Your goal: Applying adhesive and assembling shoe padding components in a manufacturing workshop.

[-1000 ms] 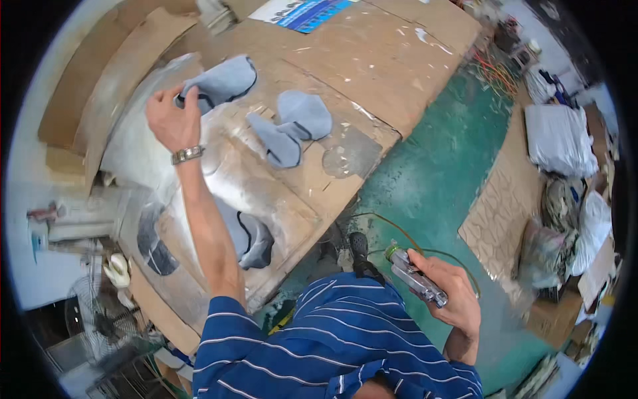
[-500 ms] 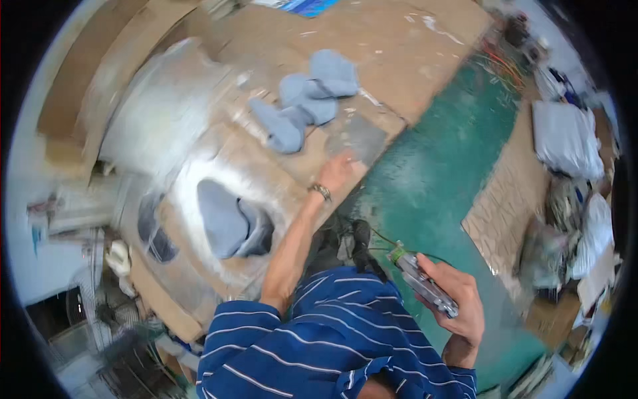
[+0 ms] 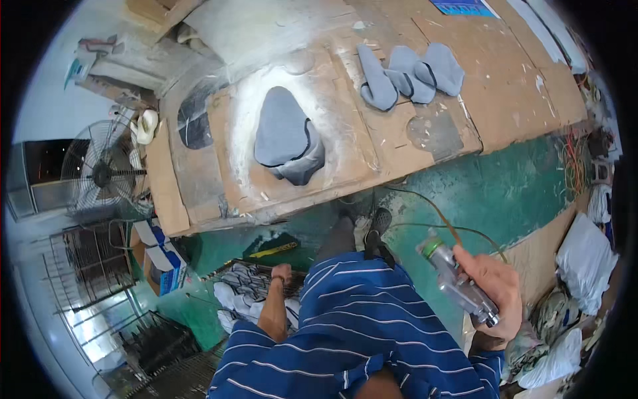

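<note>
Right hand: right hand is closed around a metal spray gun, at the right side and near the body, above the green floor.
Spray gun: it is silver with a green cap at its far end, and it lies tilted in the palm; a thin hose runs over the floor close to it, but I cannot tell if the hose joins the gun.
Left hand: left hand is lowered at the left of the body, with the fingers curled; it touches or almost touches a pile of grey and white pieces in a wire basket on the floor. I cannot tell if it grips one.
Worktable: cardboard-covered table stands far from the hands, across the top of the scene.
Grey pieces on table: one large grey shaped piece lies on a whitened board at the left part of the table; a group of smaller grey pieces lies further right, well apart from it.
Other things: a standing fan is at the far left, and white bags lie at the right edge.
Person: blue shirt with white stripes fills the near middle.
</note>
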A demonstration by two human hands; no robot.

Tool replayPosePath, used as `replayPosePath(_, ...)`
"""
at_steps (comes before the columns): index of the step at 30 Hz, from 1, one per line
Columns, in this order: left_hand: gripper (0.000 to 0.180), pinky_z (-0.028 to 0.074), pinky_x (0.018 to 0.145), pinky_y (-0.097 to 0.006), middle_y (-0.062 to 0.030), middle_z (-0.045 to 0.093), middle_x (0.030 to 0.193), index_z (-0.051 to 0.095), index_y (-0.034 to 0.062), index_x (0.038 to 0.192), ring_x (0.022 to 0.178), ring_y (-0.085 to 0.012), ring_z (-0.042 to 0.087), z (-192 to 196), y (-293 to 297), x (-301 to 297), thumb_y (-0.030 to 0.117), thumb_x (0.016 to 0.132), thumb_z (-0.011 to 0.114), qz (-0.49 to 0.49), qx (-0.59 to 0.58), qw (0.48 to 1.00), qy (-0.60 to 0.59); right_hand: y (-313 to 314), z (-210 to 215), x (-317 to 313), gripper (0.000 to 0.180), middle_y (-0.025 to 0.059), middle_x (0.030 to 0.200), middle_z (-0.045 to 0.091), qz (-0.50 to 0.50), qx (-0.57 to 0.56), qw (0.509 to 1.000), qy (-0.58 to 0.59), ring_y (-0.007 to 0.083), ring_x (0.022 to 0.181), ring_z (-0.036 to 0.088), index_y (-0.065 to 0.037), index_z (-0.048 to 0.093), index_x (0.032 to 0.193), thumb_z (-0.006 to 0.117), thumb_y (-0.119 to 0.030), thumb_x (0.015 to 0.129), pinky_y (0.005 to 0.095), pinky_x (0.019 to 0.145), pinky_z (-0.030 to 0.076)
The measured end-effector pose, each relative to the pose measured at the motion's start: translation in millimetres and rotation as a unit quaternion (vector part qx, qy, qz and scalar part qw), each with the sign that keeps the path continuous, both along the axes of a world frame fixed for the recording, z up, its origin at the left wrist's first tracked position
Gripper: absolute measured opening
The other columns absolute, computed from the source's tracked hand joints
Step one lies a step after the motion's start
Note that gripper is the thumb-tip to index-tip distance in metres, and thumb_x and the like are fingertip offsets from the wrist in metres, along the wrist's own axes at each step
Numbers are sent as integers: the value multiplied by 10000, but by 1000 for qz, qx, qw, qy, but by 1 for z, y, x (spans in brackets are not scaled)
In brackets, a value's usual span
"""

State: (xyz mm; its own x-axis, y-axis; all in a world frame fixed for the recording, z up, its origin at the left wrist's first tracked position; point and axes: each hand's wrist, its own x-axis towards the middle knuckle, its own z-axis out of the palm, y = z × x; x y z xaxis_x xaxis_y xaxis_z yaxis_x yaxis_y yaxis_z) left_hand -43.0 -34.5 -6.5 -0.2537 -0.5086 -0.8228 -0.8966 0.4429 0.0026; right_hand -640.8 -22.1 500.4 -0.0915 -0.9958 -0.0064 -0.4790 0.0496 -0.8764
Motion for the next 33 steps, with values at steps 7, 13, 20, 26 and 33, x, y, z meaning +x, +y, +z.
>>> replayPosePath(7,194,535,603,-395,26,654,796,684,174,824,699,-147,633,-15,70,8,207,976,568,739,167,648,82,-28,16,57,624,131,758,614,-24,-48,995,86,234,648,598,92,636,1315,713,-190,764,320,611,420)
replayPosePath(13,44,523,639,-445,-26,637,822,657,160,846,774,-235,667,-50,0,61,124,827,675,783,202,554,197,-67,37,149,630,142,770,609,17,-55,992,112,241,665,585,82,637,1316,736,-122,729,316,627,428)
replayPosePath(20,226,521,534,-313,-38,732,938,727,94,1158,724,-133,675,-72,-66,110,106,944,655,770,96,536,334,-98,71,270,606,159,839,660,18,-8,976,217,246,710,629,75,637,1318,723,-114,748,324,655,468)
replayPosePath(26,164,372,440,-293,-41,694,804,725,94,1001,593,-137,601,-70,-60,123,80,991,561,801,104,511,294,-111,95,349,569,173,831,664,26,-5,955,296,279,701,639,46,652,1314,695,-173,790,339,661,483)
replayPosePath(33,136,404,425,-301,-33,659,762,724,83,1051,559,-148,588,-89,-19,141,94,981,608,826,182,475,242,-103,116,396,653,166,810,648,120,5,922,369,317,674,655,27,608,1372,760,-112,753,407,598,507)
